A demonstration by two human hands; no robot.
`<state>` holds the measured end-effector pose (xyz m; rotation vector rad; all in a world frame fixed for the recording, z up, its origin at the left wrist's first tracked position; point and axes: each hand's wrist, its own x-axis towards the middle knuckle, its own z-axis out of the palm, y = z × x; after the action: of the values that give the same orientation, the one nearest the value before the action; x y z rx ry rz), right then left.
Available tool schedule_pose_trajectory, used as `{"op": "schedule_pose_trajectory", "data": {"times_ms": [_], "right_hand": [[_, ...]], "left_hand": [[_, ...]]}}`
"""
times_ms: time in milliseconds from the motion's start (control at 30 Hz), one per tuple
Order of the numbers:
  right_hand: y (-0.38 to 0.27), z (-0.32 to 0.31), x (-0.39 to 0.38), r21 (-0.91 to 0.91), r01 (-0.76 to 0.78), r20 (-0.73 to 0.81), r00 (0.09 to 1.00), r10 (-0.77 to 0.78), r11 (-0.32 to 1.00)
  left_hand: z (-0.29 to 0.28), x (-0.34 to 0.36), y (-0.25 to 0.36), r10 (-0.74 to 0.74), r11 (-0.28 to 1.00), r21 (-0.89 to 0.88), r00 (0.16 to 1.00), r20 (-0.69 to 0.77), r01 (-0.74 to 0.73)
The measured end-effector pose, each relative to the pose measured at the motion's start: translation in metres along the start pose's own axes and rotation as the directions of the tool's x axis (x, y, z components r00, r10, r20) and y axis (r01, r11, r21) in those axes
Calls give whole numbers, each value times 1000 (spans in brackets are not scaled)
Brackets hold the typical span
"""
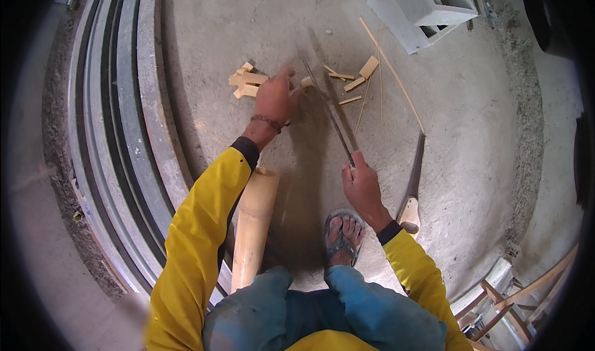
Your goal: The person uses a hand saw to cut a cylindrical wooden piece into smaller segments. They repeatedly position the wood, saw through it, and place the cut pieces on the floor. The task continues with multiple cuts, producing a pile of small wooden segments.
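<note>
My right hand (362,188) is closed round the handle of a long knife (338,128), its thin dark blade pointing up and left. Farther out, my left hand (274,100) is over the floor beside small split bamboo blocks (249,83). Its fingers are smeared by motion. A short bamboo piece (307,82) shows between those fingers and the blade; whether it is held I cannot tell. Under my left forearm a thick bamboo pole (254,227) leans by my leg, its cut end up. More bamboo pieces (368,67) and thin strips (396,75) lie beyond the blade.
A saw-like tool (416,171) with a dark tapered blade and pale handle lies to the right. Long grey metal beams (145,90) run along the left. A grey block-shaped box (427,7) stands far right; a wooden frame (511,304) is near right. My sandalled foot (344,233) is below the knife.
</note>
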<state>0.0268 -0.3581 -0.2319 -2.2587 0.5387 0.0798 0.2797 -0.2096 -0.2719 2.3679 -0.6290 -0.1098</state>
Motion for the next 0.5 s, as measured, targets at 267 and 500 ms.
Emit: {"op": "schedule_pose_trajectory", "data": {"times_ms": [267,500], "right_hand": [[-13,-9,-1,42,6,-46,999,-4,999],[0,-1,-2,-5,8,7,1000,-8,1000]], "left_hand": [[-18,-18,-9,-117,989,-91,993,28,119],[-19,-21,-3,-51,989,-135,998,30,55]]}}
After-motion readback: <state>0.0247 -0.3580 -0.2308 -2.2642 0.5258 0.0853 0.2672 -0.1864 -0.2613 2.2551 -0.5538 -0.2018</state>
